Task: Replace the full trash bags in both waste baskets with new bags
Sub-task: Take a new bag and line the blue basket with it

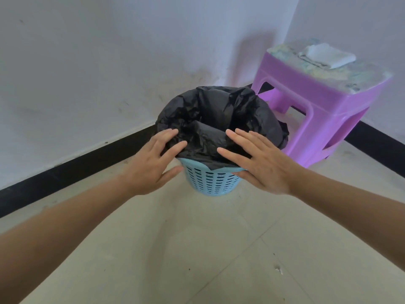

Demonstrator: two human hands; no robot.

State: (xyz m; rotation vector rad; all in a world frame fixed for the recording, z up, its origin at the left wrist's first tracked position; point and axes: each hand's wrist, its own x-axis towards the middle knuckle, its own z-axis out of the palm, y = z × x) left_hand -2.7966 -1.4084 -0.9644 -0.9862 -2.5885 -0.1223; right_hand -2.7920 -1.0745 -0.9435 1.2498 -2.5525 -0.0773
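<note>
Head view. Corner of a room, pale tiled floor (197,249), white wall (87,62) with a black skirting (76,167) along its foot.

Basket (213,183): light blue, slotted sides, upright on the floor near the corner. Black bag (219,115) lines it; the bag's mouth is spread wide and folded out over the rim along the far and right sides. On the near side the blue rim shows below the bag's edge. The plastic is crumpled, with loose folds sagging into the middle. What lies inside the bag cannot be told.

Left hand (153,163): flat, fingers straight and slightly spread, fingertips lying on the bag's edge at the basket's left rim. Thumb points toward the basket's side, just below the rim. Grips nothing.

Right hand (260,163): also flat, fingers straight and spread, lying over the bag at the near right rim. Holds nothing.

Both forearms reach in from the lower corners.

Purple plastic stool (317,110): just beside the basket, to its right and behind, against the wall. Folded white cloth (328,55) rests on its top.
</note>
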